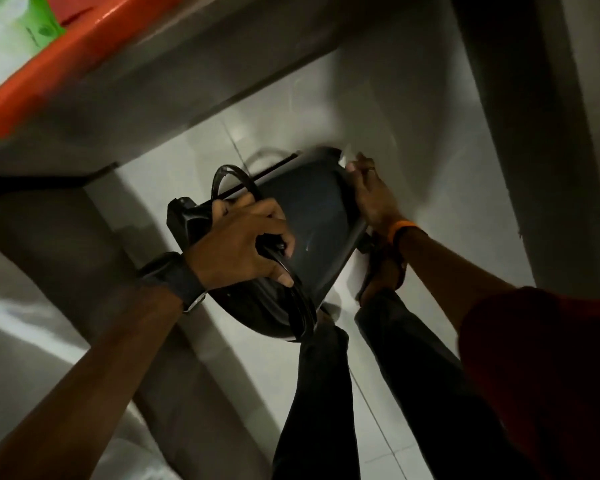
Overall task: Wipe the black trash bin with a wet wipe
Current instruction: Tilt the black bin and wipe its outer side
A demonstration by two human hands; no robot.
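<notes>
Left hand (238,242) gripping rim and handle of black trash bin (309,216), holding it tilted above floor. Right hand (369,195) pressing wet wipe (346,160) against bin's far edge. Wiping underway; cleaned extent not judgeable; near side likely remaining.

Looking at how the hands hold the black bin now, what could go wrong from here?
1. The left hand grips only the rim of the black trash bin; the tilted bin may slip or swing.
2. The wet wipe under the right hand sits at the bin's edge and may slide off.
</notes>
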